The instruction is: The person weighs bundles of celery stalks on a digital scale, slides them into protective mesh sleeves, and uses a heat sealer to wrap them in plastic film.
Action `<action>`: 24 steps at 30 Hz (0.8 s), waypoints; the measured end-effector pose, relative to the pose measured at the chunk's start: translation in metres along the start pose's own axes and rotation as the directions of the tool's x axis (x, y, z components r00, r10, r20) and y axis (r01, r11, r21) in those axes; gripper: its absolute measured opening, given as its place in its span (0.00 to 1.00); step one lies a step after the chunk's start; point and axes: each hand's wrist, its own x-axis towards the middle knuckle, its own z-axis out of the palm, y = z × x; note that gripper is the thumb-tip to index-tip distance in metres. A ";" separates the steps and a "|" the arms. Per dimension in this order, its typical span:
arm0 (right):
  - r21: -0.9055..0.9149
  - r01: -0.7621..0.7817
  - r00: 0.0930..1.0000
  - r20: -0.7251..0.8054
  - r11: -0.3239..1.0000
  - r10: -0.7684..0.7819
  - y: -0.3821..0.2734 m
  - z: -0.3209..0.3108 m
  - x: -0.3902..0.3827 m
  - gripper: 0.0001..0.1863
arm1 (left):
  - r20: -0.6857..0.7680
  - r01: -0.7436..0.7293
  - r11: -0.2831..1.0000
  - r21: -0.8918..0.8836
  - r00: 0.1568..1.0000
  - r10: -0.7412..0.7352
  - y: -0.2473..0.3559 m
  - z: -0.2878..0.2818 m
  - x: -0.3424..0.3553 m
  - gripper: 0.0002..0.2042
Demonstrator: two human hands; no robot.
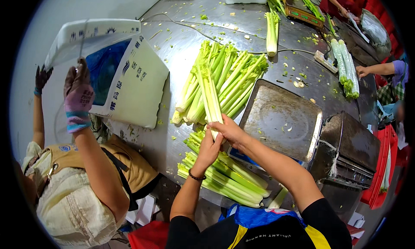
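Note:
My left hand (208, 150) and my right hand (229, 130) are both closed round the lower end of one bunch of celery (209, 91), whose leafy tops point away from me. Behind it lies a large pile of celery (235, 82) on the metal table, leaves toward the far side. Nearer to me, below my hands, is a second pile of celery (220, 179) with its cut ends toward the right. Just right of my right hand sits a scale with a stained metal tray (283, 119), which holds only a few scraps.
At the left, a person's gloved hand (79, 82) is beside a white foam box (138, 84) with a blue liner (106, 69). Wrapped bundles (344, 69), a power strip (325, 61) and another person's hand (362, 71) are at the right. A dark metal box (352, 138) stands beside the scale.

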 end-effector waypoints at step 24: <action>-0.942 0.335 0.921 0.324 0.014 -0.217 0.132 -0.026 -0.228 0.41 | 0.014 0.030 0.474 0.880 0.996 -0.088 -0.009 -0.085 0.125 0.34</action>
